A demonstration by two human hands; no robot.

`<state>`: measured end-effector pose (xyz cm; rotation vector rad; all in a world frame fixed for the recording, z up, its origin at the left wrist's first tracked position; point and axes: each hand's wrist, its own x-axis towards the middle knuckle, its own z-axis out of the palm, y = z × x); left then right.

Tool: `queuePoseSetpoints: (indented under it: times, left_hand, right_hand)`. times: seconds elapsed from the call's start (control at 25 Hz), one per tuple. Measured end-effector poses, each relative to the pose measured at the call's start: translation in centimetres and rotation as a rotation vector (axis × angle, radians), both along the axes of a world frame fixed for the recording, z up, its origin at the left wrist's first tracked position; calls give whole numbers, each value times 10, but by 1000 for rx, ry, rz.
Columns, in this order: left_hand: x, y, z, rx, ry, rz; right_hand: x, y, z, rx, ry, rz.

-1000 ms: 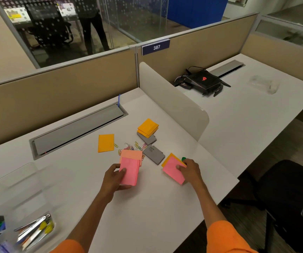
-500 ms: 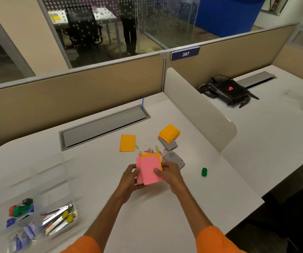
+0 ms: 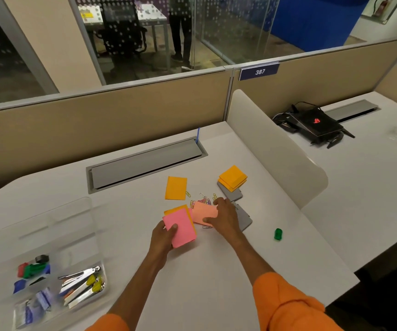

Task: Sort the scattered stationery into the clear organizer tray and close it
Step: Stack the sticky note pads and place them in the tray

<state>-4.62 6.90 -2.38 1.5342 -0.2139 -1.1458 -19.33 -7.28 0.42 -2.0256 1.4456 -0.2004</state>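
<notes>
My left hand (image 3: 162, 237) holds a stack of sticky notes (image 3: 180, 225), pink on top with orange under it. Just right of it, my right hand (image 3: 226, 217) grips a salmon sticky pad (image 3: 203, 212) that lies on the desk. Coloured paper clips (image 3: 203, 200) are scattered behind that pad. Further back lie a flat orange pad (image 3: 176, 188) and a thicker orange pad (image 3: 232, 176) resting on a grey case (image 3: 234, 194). A second grey case (image 3: 244, 217) shows beside my right hand. The clear organizer tray (image 3: 49, 237) stands open at the near left, holding clips and small items.
A small green item (image 3: 278, 234) lies alone to the right. A grey cable hatch (image 3: 144, 162) is set into the desk at the back. A white curved divider (image 3: 276, 149) borders the desk on the right; a black device (image 3: 312, 126) sits beyond it.
My right hand added its pink and orange notes to the left hand's stack, then moved right onto the salmon pad. The green item is uncovered. The view has swung left.
</notes>
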Motion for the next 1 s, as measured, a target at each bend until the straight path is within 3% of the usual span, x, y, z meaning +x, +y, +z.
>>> queuePoseSetpoints:
  times: [0.08,0.2,0.56,0.64,0.88,1.0]
  left_hand:
    - [9,1,-5,25,6,62]
    - [20,3,-9,40,39,141]
    - [31,1,-1,-16,226,254]
    - [31,-1,3,-31,247,260]
    - [26,-5,8,-62,242,226]
    - [21,-10,10,-68,235,181]
  right_hand:
    - [2,-12,-4,-108,239,157]
    - [5,-22,-10,-135,410,293]
    - [9,-40,-17,-80,469,307]
    - [9,-43,-11,6,346,265]
    - [12,-35,18,328,-306,-89]
    - [32,-12,28,469,-382,-80]
